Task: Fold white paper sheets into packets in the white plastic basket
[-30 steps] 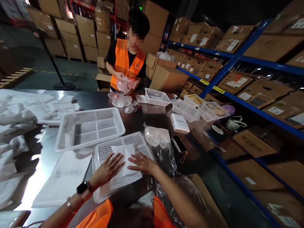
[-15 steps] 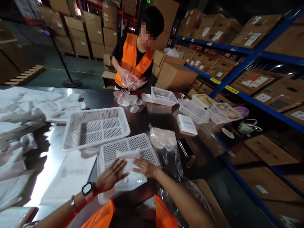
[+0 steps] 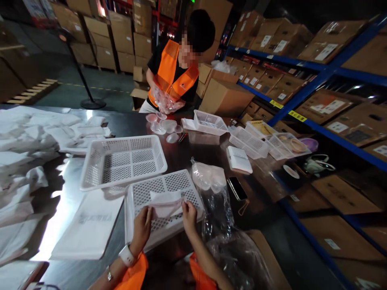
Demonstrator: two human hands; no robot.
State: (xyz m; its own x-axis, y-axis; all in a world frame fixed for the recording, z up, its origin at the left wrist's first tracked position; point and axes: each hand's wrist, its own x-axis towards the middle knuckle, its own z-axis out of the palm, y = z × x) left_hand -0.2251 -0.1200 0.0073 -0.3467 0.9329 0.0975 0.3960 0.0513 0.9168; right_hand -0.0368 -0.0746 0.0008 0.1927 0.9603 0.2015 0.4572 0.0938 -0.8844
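Observation:
A thin white bag (image 3: 166, 209) lies partly folded over on an upturned white mesh basket (image 3: 178, 180) in front of me. My left hand (image 3: 143, 226) pinches the left end of the bag's near edge. At the right end of that edge, my right hand (image 3: 189, 214) pinches it too, so the edge is stretched between both hands, slightly raised. Beyond the fold, a flat white part of the bag rests on the mesh. Whatever the bag contains is hidden.
An upright white basket (image 3: 123, 160) stands behind. To the left are flat printed bags (image 3: 86, 225) and a heap of white packages (image 3: 36, 137). A clear plastic bag with pale cups (image 3: 208, 177) and a phone (image 3: 237, 188) lie right. A co-worker (image 3: 177, 72) handles clear plastic opposite.
Both hands were lying flat with fingers spread on the white bag. Now they pinch its near edge, which has been lifted and turned up away from me.

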